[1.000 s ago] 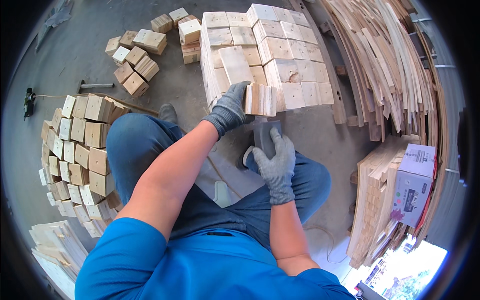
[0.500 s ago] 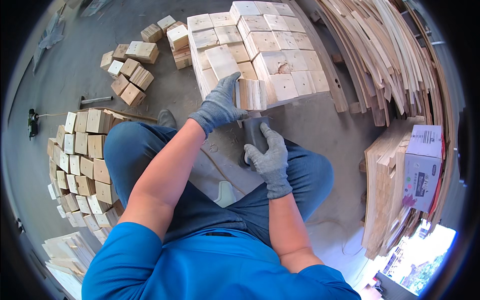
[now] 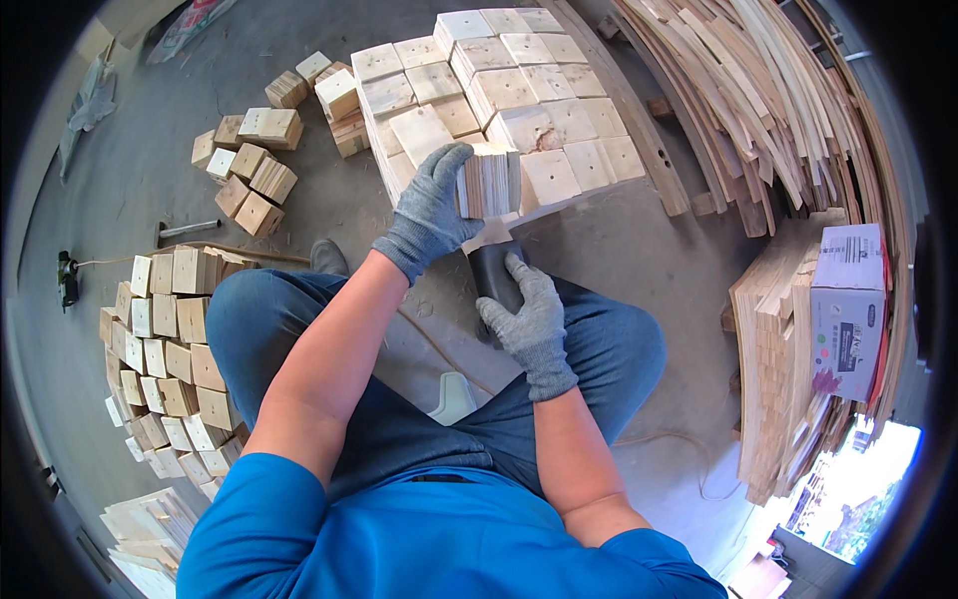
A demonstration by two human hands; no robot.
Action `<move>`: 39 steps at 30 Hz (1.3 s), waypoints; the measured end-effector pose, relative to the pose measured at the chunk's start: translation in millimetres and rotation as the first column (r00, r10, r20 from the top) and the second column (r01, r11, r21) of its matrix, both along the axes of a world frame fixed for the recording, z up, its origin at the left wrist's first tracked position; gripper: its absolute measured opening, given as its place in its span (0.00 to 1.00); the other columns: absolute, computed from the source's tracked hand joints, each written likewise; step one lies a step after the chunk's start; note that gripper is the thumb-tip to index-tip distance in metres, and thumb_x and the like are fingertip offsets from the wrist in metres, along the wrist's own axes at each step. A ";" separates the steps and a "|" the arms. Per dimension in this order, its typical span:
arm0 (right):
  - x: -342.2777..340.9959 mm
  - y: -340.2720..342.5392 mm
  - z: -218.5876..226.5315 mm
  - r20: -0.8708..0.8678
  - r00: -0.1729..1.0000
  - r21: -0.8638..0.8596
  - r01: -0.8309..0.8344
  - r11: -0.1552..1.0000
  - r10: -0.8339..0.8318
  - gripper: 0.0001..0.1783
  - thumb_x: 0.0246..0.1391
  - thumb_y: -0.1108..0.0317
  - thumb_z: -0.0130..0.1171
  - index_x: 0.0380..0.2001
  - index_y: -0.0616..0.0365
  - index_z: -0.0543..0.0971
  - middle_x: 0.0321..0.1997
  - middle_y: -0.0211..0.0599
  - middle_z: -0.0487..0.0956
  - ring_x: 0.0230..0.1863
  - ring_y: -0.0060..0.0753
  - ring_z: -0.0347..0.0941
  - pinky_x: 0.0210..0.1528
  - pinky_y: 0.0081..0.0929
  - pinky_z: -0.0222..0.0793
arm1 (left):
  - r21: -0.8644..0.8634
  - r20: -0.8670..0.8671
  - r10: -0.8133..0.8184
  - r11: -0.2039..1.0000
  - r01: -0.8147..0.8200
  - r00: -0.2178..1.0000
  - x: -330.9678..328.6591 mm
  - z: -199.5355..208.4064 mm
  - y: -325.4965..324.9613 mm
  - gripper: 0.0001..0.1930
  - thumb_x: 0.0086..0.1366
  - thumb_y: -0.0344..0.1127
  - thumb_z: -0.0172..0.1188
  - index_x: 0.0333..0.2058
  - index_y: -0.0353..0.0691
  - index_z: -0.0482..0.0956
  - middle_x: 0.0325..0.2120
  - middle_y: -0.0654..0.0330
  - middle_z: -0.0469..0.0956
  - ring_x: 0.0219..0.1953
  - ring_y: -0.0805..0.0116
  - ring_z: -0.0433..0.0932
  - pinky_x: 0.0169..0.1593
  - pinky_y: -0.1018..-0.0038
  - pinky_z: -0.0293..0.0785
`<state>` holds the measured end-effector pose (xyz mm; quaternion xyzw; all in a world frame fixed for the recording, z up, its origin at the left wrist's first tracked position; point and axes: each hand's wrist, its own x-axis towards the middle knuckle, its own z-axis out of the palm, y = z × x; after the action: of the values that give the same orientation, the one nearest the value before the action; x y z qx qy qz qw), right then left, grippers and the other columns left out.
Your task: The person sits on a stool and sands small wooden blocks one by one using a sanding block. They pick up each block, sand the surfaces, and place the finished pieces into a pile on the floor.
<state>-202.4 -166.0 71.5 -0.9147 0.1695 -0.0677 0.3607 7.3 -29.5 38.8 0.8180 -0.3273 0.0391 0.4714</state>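
Note:
My left hand, in a grey knit glove, grips a bundle of thin wooden slats from its left side. The bundle is at the near edge of a large stack of wooden blocks. Just below it, my gloved right hand is closed around a smooth dark grey tool with a rounded body. A pale flat end shows at the tool's top, close under the bundle. I cannot make out the tool's exact kind; my fingers hide part of it.
Loose wooden blocks lie on the floor at the far left, and a piled heap of blocks stands left of my knee. Long wood strips fill the far right. A cardboard box rests right, beside stacked boards. A cord crosses the floor.
My right hand has shifted slightly left and tilted the dark tool; its pale end now shows under the bundle. My left hand keeps its grip. The view has shifted a little.

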 end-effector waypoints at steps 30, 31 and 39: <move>10.3 -17.1 16.3 0.105 0.990 -0.121 0.111 0.986 -0.099 0.45 0.48 0.56 0.82 0.68 0.61 0.77 0.65 0.63 0.77 0.65 0.63 0.74 0.70 0.53 0.70 | 0.176 -0.156 0.092 0.982 -0.064 0.984 -17.6 -21.3 18.6 0.72 0.38 0.44 0.91 0.78 0.37 0.53 0.73 0.39 0.63 0.74 0.42 0.67 0.77 0.58 0.66; 13.8 -17.1 17.9 0.105 0.991 -0.183 0.100 0.978 -0.082 0.45 0.48 0.55 0.81 0.68 0.59 0.77 0.66 0.63 0.76 0.65 0.64 0.74 0.70 0.54 0.70 | 0.169 -0.213 0.086 0.984 -0.050 0.973 -16.1 -23.9 15.8 0.72 0.38 0.44 0.91 0.78 0.37 0.52 0.72 0.39 0.64 0.73 0.43 0.67 0.77 0.59 0.67; 84.1 -9.6 24.8 -0.032 0.998 -0.458 0.040 0.888 -0.061 0.41 0.51 0.52 0.77 0.68 0.45 0.78 0.65 0.61 0.75 0.63 0.65 0.74 0.65 0.58 0.73 | 0.028 -0.299 0.029 0.999 -0.022 0.954 -9.8 -48.9 6.7 0.63 0.38 0.43 0.90 0.72 0.38 0.61 0.64 0.43 0.71 0.66 0.44 0.73 0.73 0.60 0.71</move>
<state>-118.4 -175.6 96.3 -0.9704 0.1809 -0.0939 0.1298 -2.4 -22.7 -10.0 0.8243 -0.2418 -0.0832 0.5051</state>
